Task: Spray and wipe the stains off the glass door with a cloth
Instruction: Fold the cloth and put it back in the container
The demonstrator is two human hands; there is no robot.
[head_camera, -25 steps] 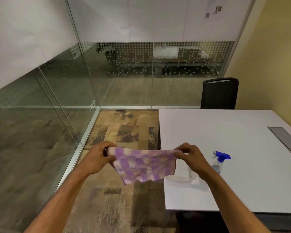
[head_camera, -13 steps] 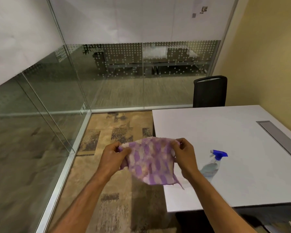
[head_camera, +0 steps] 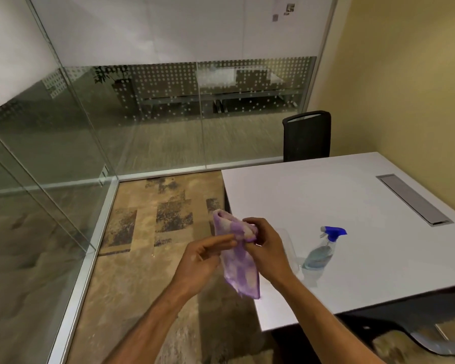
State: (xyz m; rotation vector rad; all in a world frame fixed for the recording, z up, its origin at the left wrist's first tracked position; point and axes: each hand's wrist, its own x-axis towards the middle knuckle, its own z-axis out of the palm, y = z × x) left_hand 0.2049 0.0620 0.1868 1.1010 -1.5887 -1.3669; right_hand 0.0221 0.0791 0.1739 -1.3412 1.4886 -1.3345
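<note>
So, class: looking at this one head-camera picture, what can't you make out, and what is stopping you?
- Stains on the glass door: none can be made out in the head view; reflections cover the panes.
- Notices high on the far glass: too small to read.
- Middle of the cloth: hidden by the left hand and right hand.
- Spray bottle label: too small.
- Near chair: cut off by the bottom edge.

Single head-worn view, angled forward and down, close over the hands (head_camera: 237,248), glass walls (head_camera: 168,122) beyond.
</note>
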